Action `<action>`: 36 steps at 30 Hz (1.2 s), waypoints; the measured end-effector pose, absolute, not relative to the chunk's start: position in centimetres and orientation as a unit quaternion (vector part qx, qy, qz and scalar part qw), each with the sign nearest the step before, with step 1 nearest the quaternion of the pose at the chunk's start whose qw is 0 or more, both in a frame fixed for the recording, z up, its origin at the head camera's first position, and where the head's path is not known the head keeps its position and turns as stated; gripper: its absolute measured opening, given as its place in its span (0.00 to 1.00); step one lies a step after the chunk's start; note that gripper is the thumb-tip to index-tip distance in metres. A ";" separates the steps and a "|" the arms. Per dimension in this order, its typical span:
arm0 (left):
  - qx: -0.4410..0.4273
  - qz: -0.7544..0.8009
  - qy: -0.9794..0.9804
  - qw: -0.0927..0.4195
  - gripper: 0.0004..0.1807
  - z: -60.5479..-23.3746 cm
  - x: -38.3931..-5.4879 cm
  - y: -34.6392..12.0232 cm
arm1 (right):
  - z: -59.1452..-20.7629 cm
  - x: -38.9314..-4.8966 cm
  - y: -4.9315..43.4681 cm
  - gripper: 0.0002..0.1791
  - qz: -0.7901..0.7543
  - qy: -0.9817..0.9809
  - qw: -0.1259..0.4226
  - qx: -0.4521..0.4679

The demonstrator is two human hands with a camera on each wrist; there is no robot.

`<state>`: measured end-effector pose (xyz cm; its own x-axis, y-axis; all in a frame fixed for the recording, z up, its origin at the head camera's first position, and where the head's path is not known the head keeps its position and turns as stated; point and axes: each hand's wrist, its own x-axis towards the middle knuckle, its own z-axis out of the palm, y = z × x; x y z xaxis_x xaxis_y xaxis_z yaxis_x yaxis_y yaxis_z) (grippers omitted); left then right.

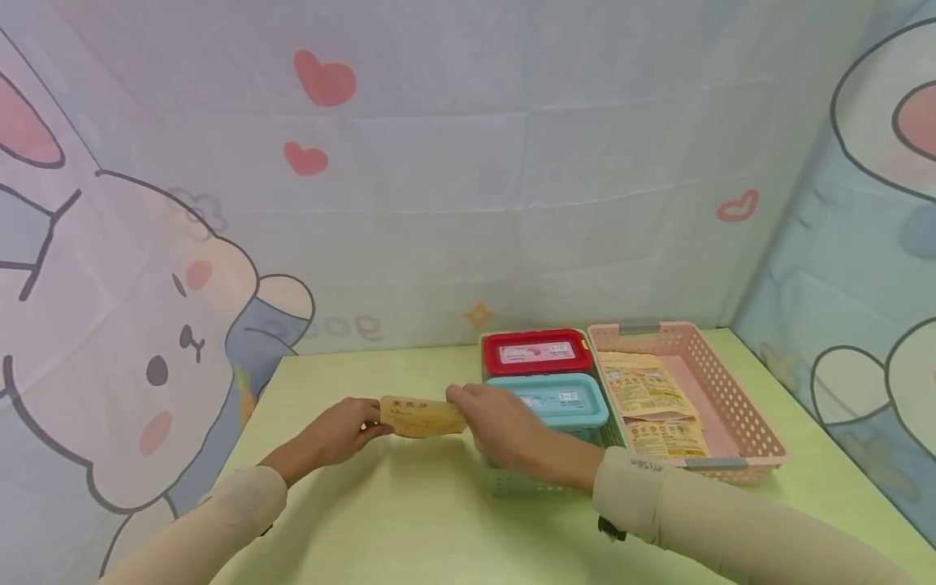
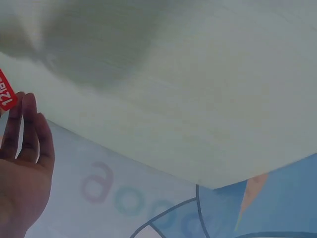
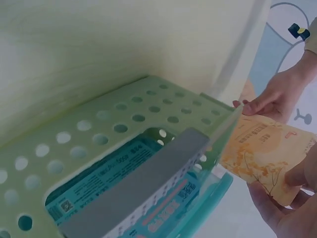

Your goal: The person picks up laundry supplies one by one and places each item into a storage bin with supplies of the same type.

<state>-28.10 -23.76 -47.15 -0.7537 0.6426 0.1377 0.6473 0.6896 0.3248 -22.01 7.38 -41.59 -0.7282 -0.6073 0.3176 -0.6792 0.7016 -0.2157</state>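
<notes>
Both hands hold a flat yellow packet (image 1: 420, 417) above the green table. Printed lettering and a plant pattern show on the packet in the right wrist view. My left hand (image 1: 345, 432) pinches its left end between thumb and fingers. At the opposite end, my right hand (image 1: 504, 418) grips it, thumb on the printed face (image 3: 257, 148). In the left wrist view, only a red corner with white print (image 2: 7, 94) shows beside the left hand's fingers. The right hand is close over the left side of a green basket (image 1: 515, 481).
Inside the green basket are a red-lidded pack (image 1: 537, 353) and a blue-lidded pack (image 1: 559, 400). A pink basket (image 1: 731, 390) stands to its right, with several yellow packets (image 1: 651, 390) lying in it. A printed cloth (image 1: 453, 244) hangs behind the table.
</notes>
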 end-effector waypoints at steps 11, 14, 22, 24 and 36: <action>-0.370 -0.155 -0.910 0.102 0.05 -45.7 -28.6 -23.9 | -41.0 -22.7 8.0 0.18 0.160 -0.918 0.121 0.341; -0.362 -0.173 -0.910 0.107 0.04 -44.7 -28.9 -23.9 | -40.7 -23.0 8.1 0.15 0.176 -0.914 0.139 0.338; -0.322 -0.274 -0.902 0.083 0.08 -42.7 -29.0 -24.0 | -39.2 -23.7 8.2 0.12 0.234 -0.899 0.171 0.328; -0.313 -0.287 -0.902 0.078 0.09 -42.4 -29.0 -23.9 | -39.0 -23.8 8.4 0.10 0.243 -0.895 0.181 0.329; -0.269 -0.327 -0.904 0.062 0.11 -41.6 -28.9 -22.4 | -37.7 -24.2 9.6 0.10 0.301 -0.873 0.205 0.324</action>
